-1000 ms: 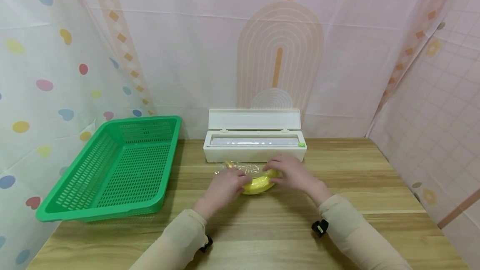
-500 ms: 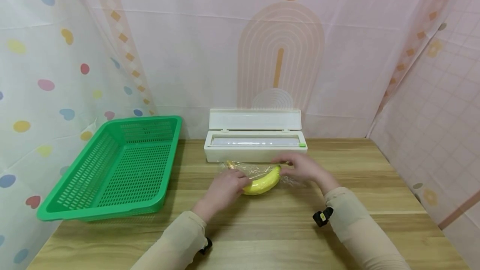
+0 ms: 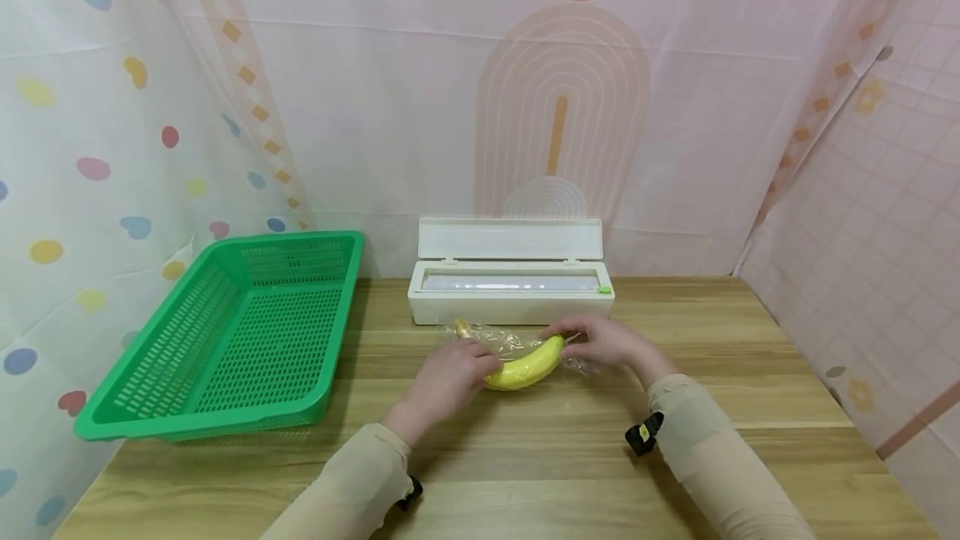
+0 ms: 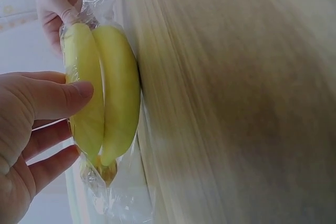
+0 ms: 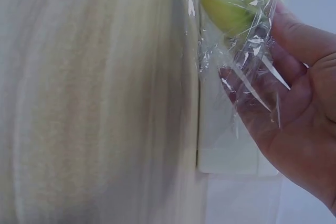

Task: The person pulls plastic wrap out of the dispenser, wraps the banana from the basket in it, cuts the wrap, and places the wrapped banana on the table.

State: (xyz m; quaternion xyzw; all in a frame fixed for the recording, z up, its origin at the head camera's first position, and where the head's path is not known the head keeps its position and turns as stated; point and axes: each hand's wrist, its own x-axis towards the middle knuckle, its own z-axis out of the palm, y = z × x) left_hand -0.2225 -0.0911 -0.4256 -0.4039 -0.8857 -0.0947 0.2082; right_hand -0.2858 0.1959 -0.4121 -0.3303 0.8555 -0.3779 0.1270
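Note:
Two yellow bananas lie side by side, wrapped in clear cling film on the table. In the head view the front banana curves between both hands. My left hand grips the bananas near their stem end, its thumb across the wrapped top one and its fingers on the far side. At the other end, my right hand pinches the loose cling film, the thumb right at the banana tips. Film covers part of its fingers in the right wrist view. Loose film also hangs past the stems in the left wrist view.
Behind the bananas stands a white cling film dispenser, lid up, with a roll inside and a green slider at its right end. A green slotted basket sits at the left of the wooden table. Patterned cloth hangs around.
My right hand has drawn back to the right from the banana's end, uncovering it, and then closed in slightly on the film there. The left hand stays on the bananas.

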